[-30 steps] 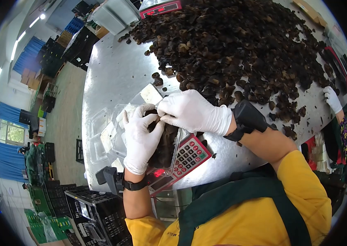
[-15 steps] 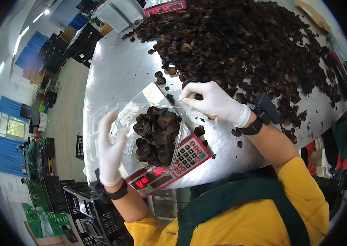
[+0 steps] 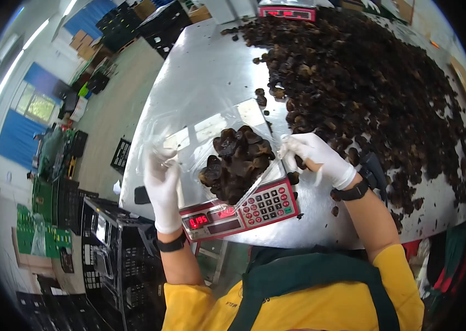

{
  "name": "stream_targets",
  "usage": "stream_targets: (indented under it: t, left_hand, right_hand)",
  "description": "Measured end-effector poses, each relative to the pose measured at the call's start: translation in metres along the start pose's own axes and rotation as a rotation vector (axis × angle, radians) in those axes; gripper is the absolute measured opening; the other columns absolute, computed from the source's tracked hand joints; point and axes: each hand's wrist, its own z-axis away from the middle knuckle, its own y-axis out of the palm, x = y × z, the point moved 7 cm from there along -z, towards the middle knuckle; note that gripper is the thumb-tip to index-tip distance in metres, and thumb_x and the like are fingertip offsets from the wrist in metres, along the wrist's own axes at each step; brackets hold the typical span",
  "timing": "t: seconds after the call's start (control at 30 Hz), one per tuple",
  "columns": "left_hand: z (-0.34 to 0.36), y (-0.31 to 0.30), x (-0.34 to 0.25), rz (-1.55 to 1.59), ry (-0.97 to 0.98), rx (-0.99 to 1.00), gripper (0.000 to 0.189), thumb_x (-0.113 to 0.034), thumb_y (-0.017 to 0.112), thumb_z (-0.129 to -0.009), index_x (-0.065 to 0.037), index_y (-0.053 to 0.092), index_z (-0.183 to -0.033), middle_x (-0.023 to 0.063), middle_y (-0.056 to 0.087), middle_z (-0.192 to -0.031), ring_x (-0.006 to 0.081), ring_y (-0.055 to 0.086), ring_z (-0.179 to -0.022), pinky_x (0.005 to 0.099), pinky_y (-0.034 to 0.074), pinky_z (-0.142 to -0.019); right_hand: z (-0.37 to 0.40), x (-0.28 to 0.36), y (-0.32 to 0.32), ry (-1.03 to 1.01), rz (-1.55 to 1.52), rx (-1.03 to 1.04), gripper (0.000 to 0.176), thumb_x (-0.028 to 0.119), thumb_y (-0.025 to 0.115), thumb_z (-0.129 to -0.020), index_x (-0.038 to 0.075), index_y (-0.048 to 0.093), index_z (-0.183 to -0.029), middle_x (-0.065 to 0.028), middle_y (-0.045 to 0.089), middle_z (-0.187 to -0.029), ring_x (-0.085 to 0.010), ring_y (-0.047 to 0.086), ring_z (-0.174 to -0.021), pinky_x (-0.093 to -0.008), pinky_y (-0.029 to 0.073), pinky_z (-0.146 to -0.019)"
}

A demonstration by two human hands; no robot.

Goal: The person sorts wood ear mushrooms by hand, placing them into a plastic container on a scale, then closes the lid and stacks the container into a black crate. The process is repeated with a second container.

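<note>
Head view, hands (image 3: 164, 185) flanking edges of clear tray (image 3: 258, 191), metal tabletop (image 3: 205, 66) beyond

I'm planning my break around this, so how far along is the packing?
Done: the clear container already holds a cluster of dark pieces.
In hand: the left hand and right hand are at its sides, above the lit scale; I can't tell whether it is closed.
Left: a large loose heap covers much of the table, so probably plenty remains.
</note>
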Motion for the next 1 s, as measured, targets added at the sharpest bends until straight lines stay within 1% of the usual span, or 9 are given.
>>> stream_targets:
  t: [0.07,0.1,0.17,0.27,0.4,0.47,0.53,0.8,1.0]
  left_hand:
    - [0.029,0.017,-0.033,-0.335,0.264,0.218,0.055,0.007,0.048,-0.067,-0.001,0.068,-0.118,0.0146,0.06,-0.118,0.029,0.055,-0.119,0.0384,0.041,-0.105]
    - [0.046,0.023,-0.035,-0.516,0.225,0.306,0.057,0.007,0.045,-0.062,-0.004,0.072,-0.111,0.0174,0.059,-0.119,0.0346,0.054,-0.122,0.0412,0.04,-0.107]
    - [0.073,0.045,-0.05,-0.693,0.316,0.375,0.046,0.006,0.06,-0.071,-0.01,0.075,-0.112,0.0175,0.059,-0.117,0.0342,0.058,-0.111,0.0412,0.047,-0.096]
    - [0.091,0.034,-0.048,-0.823,0.297,0.099,0.044,0.0,0.071,-0.076,-0.008,0.072,-0.119,0.0127,0.061,-0.103,0.0246,0.061,-0.092,0.0344,0.051,-0.081]
    - [0.101,0.029,-0.008,-0.356,-0.254,0.179,0.073,-0.004,0.064,-0.088,-0.013,0.037,-0.155,0.0023,0.06,-0.077,0.0098,0.056,-0.064,0.0252,0.048,-0.063]
    - [0.102,0.033,0.003,-0.165,-0.366,0.219,0.074,-0.004,0.055,-0.093,-0.015,0.025,-0.16,-0.0009,0.058,-0.071,0.0062,0.053,-0.06,0.0228,0.046,-0.061]
    - [0.099,0.036,0.007,-0.024,-0.383,0.23,0.075,0.001,0.046,-0.09,-0.015,0.024,-0.161,0.0,0.057,-0.072,0.0071,0.053,-0.058,0.0218,0.045,-0.058]
    - [0.107,0.039,0.01,0.233,-0.426,0.362,0.08,0.002,0.048,-0.088,-0.013,0.022,-0.162,-0.0013,0.052,-0.073,0.007,0.054,-0.059,0.0214,0.046,-0.058]
    - [0.119,0.03,0.011,0.358,-0.474,0.275,0.08,0.001,0.056,-0.089,-0.012,0.021,-0.161,-0.0004,0.054,-0.076,0.0069,0.056,-0.063,0.0205,0.044,-0.057]
  right_hand:
    - [0.005,0.004,0.0,0.002,-0.1,0.064,0.062,0.052,0.036,-0.108,0.001,0.068,-0.093,-0.0027,0.058,-0.06,-0.0083,0.05,-0.052,-0.0223,0.04,-0.052]
    - [0.009,0.011,0.001,0.011,-0.113,0.062,0.062,0.052,0.037,-0.108,0.001,0.068,-0.092,-0.0024,0.057,-0.06,-0.0082,0.05,-0.052,-0.0221,0.04,-0.052]
    - [0.009,0.012,0.002,0.006,-0.074,0.077,0.06,0.052,0.041,-0.107,0.002,0.067,-0.09,-0.0013,0.055,-0.059,-0.0076,0.049,-0.052,-0.0221,0.039,-0.051]
    - [0.0,0.015,0.011,-0.084,0.031,0.131,0.039,0.032,0.05,-0.104,0.001,0.064,-0.086,0.001,0.052,-0.059,-0.0063,0.047,-0.051,-0.0224,0.036,-0.049]
    - [-0.007,0.008,0.009,0.065,-0.001,0.104,0.033,0.026,0.052,-0.099,0.001,0.064,-0.08,-0.0009,0.053,-0.058,-0.007,0.047,-0.047,-0.0223,0.034,-0.045]
    - [-0.005,0.003,0.011,0.151,-0.11,0.15,0.035,0.03,0.054,-0.097,0.001,0.064,-0.081,-0.0014,0.052,-0.055,-0.0076,0.044,-0.043,-0.022,0.032,-0.042]
    - [0.002,-0.018,0.008,0.221,-0.232,0.163,0.034,0.031,0.057,-0.095,0.001,0.065,-0.081,-0.0025,0.052,-0.054,-0.0094,0.044,-0.042,-0.0227,0.032,-0.04]
    - [0.052,-0.021,0.019,0.142,-0.301,0.039,0.032,0.027,0.056,-0.094,-0.001,0.063,-0.08,-0.0067,0.053,-0.054,-0.013,0.046,-0.043,-0.025,0.035,-0.042]
    - [0.07,-0.011,0.036,0.12,-0.157,-0.015,0.028,0.021,0.055,-0.093,-0.002,0.063,-0.081,-0.0056,0.053,-0.056,-0.0107,0.047,-0.045,-0.0235,0.036,-0.042]
